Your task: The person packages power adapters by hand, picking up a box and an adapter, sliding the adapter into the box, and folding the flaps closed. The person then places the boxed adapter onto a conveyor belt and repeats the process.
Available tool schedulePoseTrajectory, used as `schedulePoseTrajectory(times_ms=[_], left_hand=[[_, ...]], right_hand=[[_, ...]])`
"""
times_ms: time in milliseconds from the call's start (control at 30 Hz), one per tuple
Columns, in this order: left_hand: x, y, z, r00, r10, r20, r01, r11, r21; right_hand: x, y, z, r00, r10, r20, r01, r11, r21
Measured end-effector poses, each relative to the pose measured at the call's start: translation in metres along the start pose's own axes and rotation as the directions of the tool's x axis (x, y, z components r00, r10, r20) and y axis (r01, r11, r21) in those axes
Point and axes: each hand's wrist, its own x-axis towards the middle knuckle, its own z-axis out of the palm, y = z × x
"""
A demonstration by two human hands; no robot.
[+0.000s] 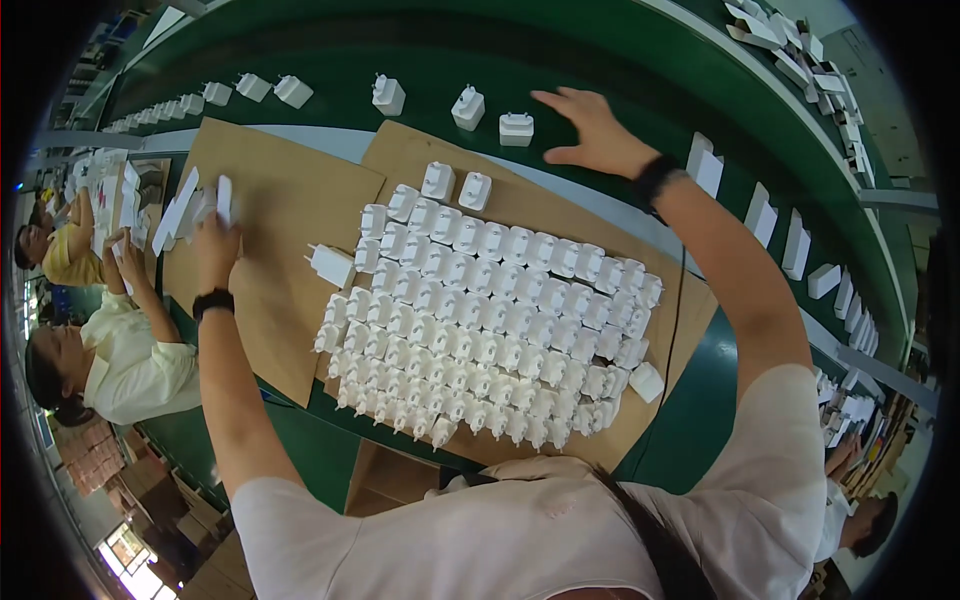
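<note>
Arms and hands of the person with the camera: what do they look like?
The left hand and right hand have no gloves, and each wrist wears a dark band. The sleeves are short and pale, so the forearms are bare.

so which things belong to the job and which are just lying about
In the job, seemingly:
- white boxes, at the left hand
- chargers, nearest the right hand
- cardboard under them

Probably just lying about:
- brown box
- stacked cartons

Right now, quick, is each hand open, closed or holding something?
Left hand: at a white piece, blurred; grip can't be told.
Right hand: open, fingers spread, near a charger.
</note>
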Motion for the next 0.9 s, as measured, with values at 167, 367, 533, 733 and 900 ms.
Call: schedulePoseTrajectory(times_ms=[167, 367, 533, 733, 900], left_hand=[[-0.075, 0.035, -0.08, 0.949, -0.131, 0.286, 0.313, 0.324, -0.893], [-0.188, 0.082, -0.182, 0.891, 0.189, 0.412, 0.42, -0.687, -0.594], [-0.255, 0.206, -0.224, 0.952, 0.069, 0.297, 0.304, -0.267, -0.914], [-0.327, 0.302, -0.238, 0.926, 0.33, 0.181, 0.228, -0.109, -0.967], [-0.356, 0.325, -0.255, 0.923, 0.384, 0.002, -0.008, 0.024, -1.0]], right_hand=[[0.001, 0.005, 0.01, 0.997, 0.071, 0.027, -0.069, 0.995, -0.07], [-0.091, -0.077, -0.1, 0.978, 0.08, 0.192, -0.183, 0.771, 0.61], [-0.206, -0.185, -0.175, 0.951, 0.27, 0.149, -0.282, 0.561, 0.778], [-0.298, -0.254, -0.159, 0.942, 0.183, -0.282, 0.072, 0.711, 0.699], [-0.331, -0.272, -0.167, 0.963, 0.078, -0.257, -0.056, 0.994, 0.089]])
